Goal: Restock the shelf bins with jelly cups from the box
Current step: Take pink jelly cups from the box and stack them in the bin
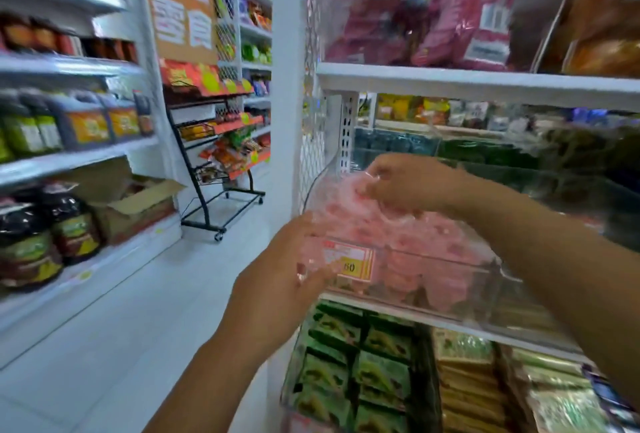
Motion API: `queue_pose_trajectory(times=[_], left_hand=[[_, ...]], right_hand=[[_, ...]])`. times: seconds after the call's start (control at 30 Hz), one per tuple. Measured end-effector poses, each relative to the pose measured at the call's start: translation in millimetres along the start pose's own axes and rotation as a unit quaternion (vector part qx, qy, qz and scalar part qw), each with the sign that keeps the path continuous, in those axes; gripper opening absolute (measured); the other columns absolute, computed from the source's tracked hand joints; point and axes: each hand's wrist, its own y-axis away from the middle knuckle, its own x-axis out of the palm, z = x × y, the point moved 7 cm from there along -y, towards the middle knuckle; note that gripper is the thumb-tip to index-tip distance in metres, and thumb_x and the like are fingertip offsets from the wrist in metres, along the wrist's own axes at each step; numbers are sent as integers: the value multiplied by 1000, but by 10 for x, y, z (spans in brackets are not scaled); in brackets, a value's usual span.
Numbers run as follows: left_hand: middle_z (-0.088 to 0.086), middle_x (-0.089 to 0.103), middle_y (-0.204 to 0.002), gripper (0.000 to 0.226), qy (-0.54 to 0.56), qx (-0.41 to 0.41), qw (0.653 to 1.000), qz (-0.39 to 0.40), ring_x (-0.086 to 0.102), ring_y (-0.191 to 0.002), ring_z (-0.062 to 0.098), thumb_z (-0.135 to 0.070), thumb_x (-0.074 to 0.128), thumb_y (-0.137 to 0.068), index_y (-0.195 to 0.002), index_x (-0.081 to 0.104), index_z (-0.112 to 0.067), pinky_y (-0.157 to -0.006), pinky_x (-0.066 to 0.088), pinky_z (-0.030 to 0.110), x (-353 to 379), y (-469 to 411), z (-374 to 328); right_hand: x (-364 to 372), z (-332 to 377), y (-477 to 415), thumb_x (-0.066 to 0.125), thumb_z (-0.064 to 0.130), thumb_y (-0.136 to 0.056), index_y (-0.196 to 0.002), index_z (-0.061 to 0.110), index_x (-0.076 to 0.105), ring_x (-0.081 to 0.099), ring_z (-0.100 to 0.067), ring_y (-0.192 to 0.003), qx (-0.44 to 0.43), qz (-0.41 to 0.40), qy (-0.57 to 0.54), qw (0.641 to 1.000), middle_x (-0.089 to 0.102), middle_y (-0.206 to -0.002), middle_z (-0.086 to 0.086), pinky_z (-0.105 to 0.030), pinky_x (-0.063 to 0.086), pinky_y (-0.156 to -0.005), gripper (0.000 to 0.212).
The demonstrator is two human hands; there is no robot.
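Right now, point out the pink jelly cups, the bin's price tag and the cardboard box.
pink jelly cups (pixel 433 238): head view, heap's middle.
price tag (pixel 349 266): head view, its yellow part.
cardboard box (pixel 138 216): head view, front wall.

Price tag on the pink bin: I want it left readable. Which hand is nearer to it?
Left. The left hand lies against the bin front, fingertips just left of the price tag. The right hand is higher, on the jelly cups piled inside.

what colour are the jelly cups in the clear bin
Pink jelly cups, clearest in the head view.
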Motion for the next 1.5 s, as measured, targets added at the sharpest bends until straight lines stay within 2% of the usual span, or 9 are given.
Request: queue_pose_trajectory(times=[0.1,0.27,0.43,0.57,0.77,0.93,1.23,1.4,1.5], left_hand=[[-61,29,-110,55,-30,-2,999,10,50,-87,-22,-57,57,-86,-122,16,-67,-64,37,1,-30,-19,75],[-54,22,-131,48,-44,-2,999,29,53,-84,-12,-57,56,-87,-122,24,-61,-69,39,9,-10,-44,96],[-51,20,-127,36,-54,14,998,41,49,-85,-19,-53,57,-87,-107,27,-59,-61,36,5,30,-42,31],[-35,35,-122,34,-28,12,999,8,52,-91,-8,-56,55,-84,-112,36,-51,-65,42,11,50,-33,35],[-33,38,-117,33,-27,7,1000,-1,53,-90,-7,-56,56,-85,-110,36,-52,-67,45,15,86,-32,34],[-33,37,-118,35,-24,7,1000,-8,56,-91,-5,-56,57,-86,-114,37,-51,-71,50,22,79,-31,-35],[-31,39,-117,39,61,-40,997,13,49,-99,-13,-53,62,-84,-110,33,-52,-74,45,13,102,-8,-66],[-28,43,-116,51,77,-40,996,16,50,-94,-15,-65,58,-78,-116,30,-47,-76,47,15,162,-58,-253],[-26,46,-112,50,76,-22,997,20,49,-95,-17,-47,66,-83,-120,32,-44,-70,47,11,255,-92,-353]], right_hand=[[315,4,-360,63,30,-92,-108,-5,62,44,-16,-54,41,104,-28,993,52,-68,-6,-21,36,-44,39],[534,16,-551,62,27,-92,-99,3,64,42,-14,-52,61,176,-72,980,51,-66,-3,-23,34,-44,25],[221,-36,-448,62,39,-90,-102,7,65,67,-26,-82,23,101,37,994,69,-99,-11,-37,57,-74,34],[166,-163,-157,72,38,-82,-92,19,57,58,-16,-81,-7,41,5,999,64,-94,0,-30,46,-68,27],[236,-365,28,73,52,-70,-87,33,64,57,-8,-112,-18,106,-20,994,62,-121,11,-37,45,-100,26],[146,-329,45,75,29,-81,-91,33,66,61,-1,-95,-41,96,-38,994,66,-101,18,-20,44,-72,14],[59,-99,128,69,28,-87,-102,33,62,57,4,-96,-101,11,-1,995,58,-105,21,-25,52,-83,17],[273,122,596,81,20,-74,-100,28,59,63,6,-78,-135,173,-127,967,63,-91,22,-17,52,-72,35],[319,52,650,81,20,-74,-97,27,56,64,0,-73,-135,141,-146,970,65,-86,17,-23,55,-70,35]])
